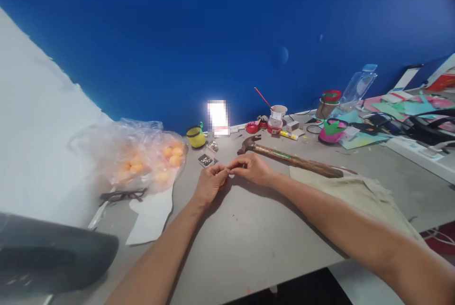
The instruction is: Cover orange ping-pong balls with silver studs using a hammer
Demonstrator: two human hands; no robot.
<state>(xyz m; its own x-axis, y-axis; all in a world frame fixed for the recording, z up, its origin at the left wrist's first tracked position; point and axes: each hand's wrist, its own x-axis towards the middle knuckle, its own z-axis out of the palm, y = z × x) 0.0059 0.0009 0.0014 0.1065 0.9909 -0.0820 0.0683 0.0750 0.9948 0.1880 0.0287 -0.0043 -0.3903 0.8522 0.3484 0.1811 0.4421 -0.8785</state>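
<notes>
My left hand point(210, 184) and my right hand point(251, 169) meet fingertip to fingertip on the grey table point(249, 234), both pinched closed around something too small to make out. Just beyond them lie small open boxes of metal pieces point(205, 160). A hammer point(287, 157) with a wooden handle lies behind my right hand, its head pointing left.
A clear plastic bag of orange balls point(149, 158) sits at the left, with black glasses point(122, 195) and white paper point(151, 215) in front. A cloth point(359, 189) lies at the right. Cups, a yellow tape measure point(195, 137), a bottle point(357, 87) and coloured paper crowd the back.
</notes>
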